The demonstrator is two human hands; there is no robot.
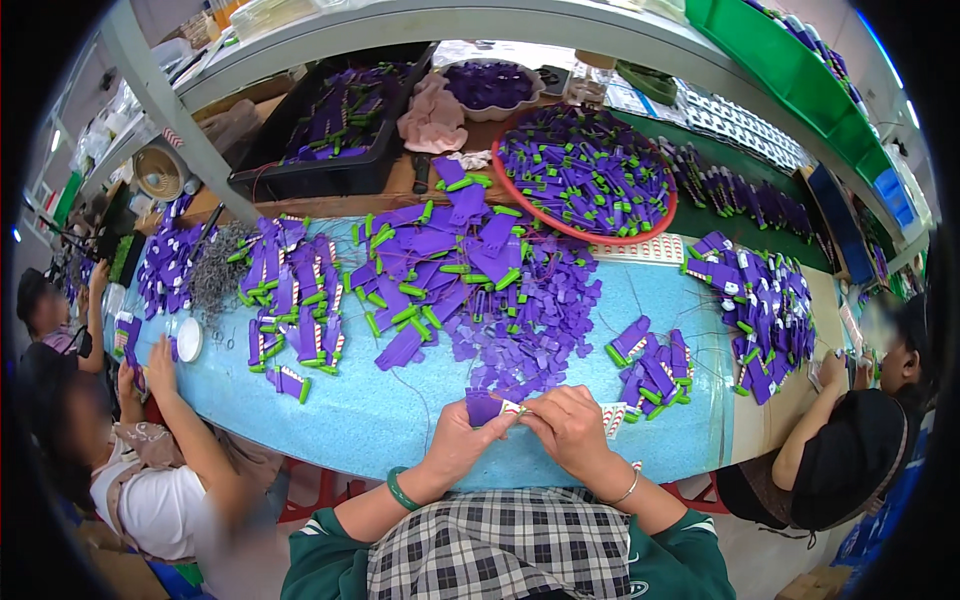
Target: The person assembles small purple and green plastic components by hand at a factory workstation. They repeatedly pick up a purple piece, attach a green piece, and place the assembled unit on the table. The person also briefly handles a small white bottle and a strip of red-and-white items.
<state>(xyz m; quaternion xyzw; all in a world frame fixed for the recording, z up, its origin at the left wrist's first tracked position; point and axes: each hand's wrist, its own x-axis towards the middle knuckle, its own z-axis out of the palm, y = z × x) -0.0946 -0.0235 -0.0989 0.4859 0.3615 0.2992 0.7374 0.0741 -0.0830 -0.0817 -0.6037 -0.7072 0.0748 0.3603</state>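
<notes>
Assembly step judged under way: purple tag (487, 407) pinched by left hand (458, 442) grip, white sticker strip (513, 408) pinched by right hand (570, 428), near worktop (380, 420) front edge. Next: careful alignment needed.

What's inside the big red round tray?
The red tray is heaped with purple tags with green tips. They cover its bottom completely, so whatever lies under the heap cannot be seen.

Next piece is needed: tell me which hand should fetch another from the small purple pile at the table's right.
Right. The right hand sits just below that pile, while the left hand pinches the purple tag.
</notes>
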